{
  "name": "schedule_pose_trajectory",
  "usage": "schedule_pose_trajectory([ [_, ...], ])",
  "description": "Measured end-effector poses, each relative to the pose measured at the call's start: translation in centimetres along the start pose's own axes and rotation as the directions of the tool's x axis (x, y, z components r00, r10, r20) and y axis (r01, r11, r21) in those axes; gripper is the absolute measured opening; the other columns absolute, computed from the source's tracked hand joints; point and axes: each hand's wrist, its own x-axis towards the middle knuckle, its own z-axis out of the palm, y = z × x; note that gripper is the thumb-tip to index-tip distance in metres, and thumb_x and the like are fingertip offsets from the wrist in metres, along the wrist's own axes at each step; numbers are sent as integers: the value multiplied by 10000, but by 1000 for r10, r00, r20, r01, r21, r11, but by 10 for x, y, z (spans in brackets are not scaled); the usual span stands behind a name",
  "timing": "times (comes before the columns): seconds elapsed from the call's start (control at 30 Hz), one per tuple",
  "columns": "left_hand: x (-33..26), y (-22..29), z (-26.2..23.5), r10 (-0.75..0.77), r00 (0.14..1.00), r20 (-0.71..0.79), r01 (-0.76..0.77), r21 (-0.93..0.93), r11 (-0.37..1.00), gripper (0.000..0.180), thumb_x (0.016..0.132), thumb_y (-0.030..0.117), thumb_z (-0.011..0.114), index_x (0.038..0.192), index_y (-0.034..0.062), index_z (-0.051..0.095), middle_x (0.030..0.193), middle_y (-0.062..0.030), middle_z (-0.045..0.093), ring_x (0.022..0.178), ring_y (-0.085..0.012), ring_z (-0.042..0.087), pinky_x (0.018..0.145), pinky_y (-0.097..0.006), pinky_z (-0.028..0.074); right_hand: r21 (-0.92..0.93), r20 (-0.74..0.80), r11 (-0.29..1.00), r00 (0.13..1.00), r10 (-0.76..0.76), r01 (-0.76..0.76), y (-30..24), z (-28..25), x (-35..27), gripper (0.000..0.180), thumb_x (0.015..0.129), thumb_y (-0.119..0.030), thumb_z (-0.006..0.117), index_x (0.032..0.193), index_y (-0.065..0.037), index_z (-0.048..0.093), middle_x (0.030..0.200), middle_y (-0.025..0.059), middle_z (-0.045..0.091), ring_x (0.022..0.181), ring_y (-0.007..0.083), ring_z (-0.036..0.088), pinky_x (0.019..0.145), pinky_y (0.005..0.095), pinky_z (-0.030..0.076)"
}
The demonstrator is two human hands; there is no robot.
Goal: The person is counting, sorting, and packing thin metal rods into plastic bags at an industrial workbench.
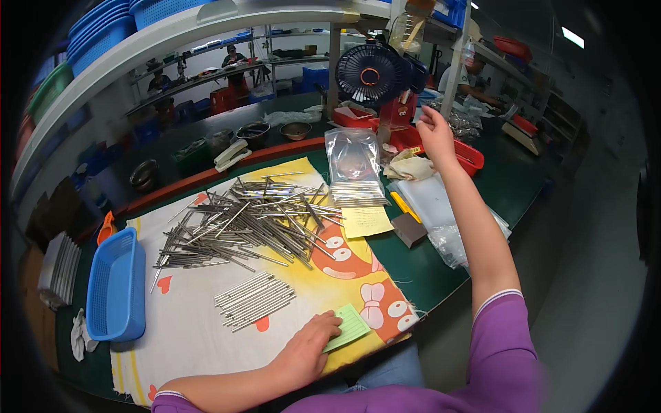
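The left hand (308,351) lies flat, palm down, at the near edge of the dark green tabletop (513,182), its fingers spread loosely over the corner of a small pale green paper slip (350,326); it presses the slip rather than gripping it. The slip rests on a white and yellow printed cloth with orange cartoon shapes (186,323) that covers much of the tabletop. Just beside the hand, further up the cloth, a neat small bundle of thin silver metal rods (253,301) lies side by side, and beyond it spreads a large loose heap of the same metal rods (251,220). The right hand (435,132) is stretched far forward with its fingers loosely open and holding nothing, above a red plastic tray (469,155) near a black desk fan (370,73). A clear plastic bag (352,162) stands over a stack of rods near a yellow paper note (366,221). A blue plastic basket (116,286) sits at the cloth's left edge.
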Motion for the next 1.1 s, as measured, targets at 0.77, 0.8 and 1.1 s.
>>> schedule_pose_trajectory([
  [0.77,4,-7,-4,-7,998,69,10,-50,999,296,705,-28,570,994,4,519,1183,-154,469,1205,-340,389,1007,-432,340,587,-366,781,930,21,213,-60,25,25,425,946,-397,374,1162,-31,373,704,18,500,655,123,590,537,226,460],
  [0.8,1,-6,-2,24,999,29,-23,-15,1000,265,719,-12,569,982,4,536,1170,-152,481,1194,-337,400,991,-431,353,559,-315,811,949,18,171,-79,21,8,509,927,-486,345,1136,-25,405,669,-7,459,590,82,526,497,187,403],
  [1.1,-5,-12,0,165,985,-52,-155,159,975,344,711,33,586,1054,39,566,1174,-141,492,1179,-347,410,950,-440,378,740,433,628,885,-172,-240,-149,40,-146,436,927,-463,384,986,-46,498,619,-42,347,503,30,300,401,164,245],
])
